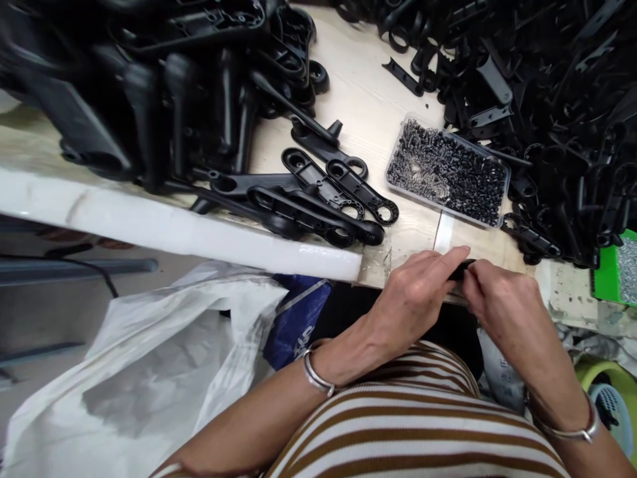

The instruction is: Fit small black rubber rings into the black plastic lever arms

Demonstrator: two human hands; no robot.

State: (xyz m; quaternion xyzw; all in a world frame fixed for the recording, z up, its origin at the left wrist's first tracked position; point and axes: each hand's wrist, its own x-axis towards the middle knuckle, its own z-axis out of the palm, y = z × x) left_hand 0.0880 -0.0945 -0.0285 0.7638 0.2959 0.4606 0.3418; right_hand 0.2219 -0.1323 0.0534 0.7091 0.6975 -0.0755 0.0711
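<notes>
At the table's front edge, my left hand (415, 289) and my right hand (502, 292) meet around a small black plastic part (462, 269). Both hands are closed on it, and most of the part is hidden by the fingers, so its exact shape does not show. Just beyond them stands a clear plastic box (497, 216) filled with tiny black and metallic pieces. Left of my hands lie several long black plastic arms with ring-shaped ends (321, 189), some overlapping.
A tall heap of black plastic housings (149, 119) covers the left of the table. Another pile of black parts (562, 146) fills the right. A green tray (607, 275) holds small metal pieces. White foam (223, 242) lines the front edge, above a white sack (164, 358).
</notes>
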